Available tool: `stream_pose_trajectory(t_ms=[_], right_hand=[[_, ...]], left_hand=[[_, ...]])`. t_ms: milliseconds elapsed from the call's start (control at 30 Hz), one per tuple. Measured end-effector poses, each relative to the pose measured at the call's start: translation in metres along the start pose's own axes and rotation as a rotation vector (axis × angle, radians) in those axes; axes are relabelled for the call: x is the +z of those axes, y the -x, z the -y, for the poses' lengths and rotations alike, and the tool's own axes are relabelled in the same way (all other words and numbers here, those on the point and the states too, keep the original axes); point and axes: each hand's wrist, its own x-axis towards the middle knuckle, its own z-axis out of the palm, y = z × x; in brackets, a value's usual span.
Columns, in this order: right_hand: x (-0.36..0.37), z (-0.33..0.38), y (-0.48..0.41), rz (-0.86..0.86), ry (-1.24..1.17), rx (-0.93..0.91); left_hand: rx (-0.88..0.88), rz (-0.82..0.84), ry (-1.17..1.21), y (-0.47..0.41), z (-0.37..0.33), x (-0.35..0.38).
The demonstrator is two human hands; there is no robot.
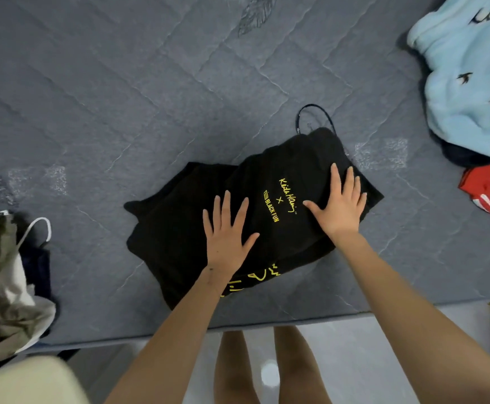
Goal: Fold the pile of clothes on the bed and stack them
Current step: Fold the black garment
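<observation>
One black garment (173, 237) on the bed (121, 112); left hand (227, 237) and right hand (341, 205) press it, fingers (336, 182) spread flat

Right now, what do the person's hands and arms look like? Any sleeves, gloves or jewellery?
The left hand and right hand are bare: no gloves, rings, watch or bracelet show. The left forearm and right forearm are bare too, with no sleeve anywhere in view. The nails look short.
</observation>
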Motion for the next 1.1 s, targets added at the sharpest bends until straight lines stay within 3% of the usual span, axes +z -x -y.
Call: stream_pose_trajectory(t_ms=[367,500,667,800,900,1100], right_hand=[[-0.019,-0.028,-0.032,0.052,-0.158,0.098],[-0.03,-0.037,-0.036,-0.052,-0.053,0.033],[-0.046,-0.058,-0.048,-0.145,-0.09,0.08],[-0.037,-0.061,-0.053,0.025,-0.009,0.014],[-0.029,-0.056,-0.056,0.169,-0.107,0.067],[-0.03,-0.048,-0.056,0.168,-0.245,0.119]], left_hand=[[0.039,0.001,-0.048,-0.026,-0.037,0.009],[0.017,-0.015,-0.008,-0.027,-0.044,0.009],[0.014,0.016,0.018,-0.035,-0.057,0.007],[-0.01,0.139,0.012,-0.04,-0.06,0.013],[-0.013,0.196,0.002,-0.041,-0.055,0.017],[-0.015,0.221,0.035,-0.04,-0.053,0.015]])
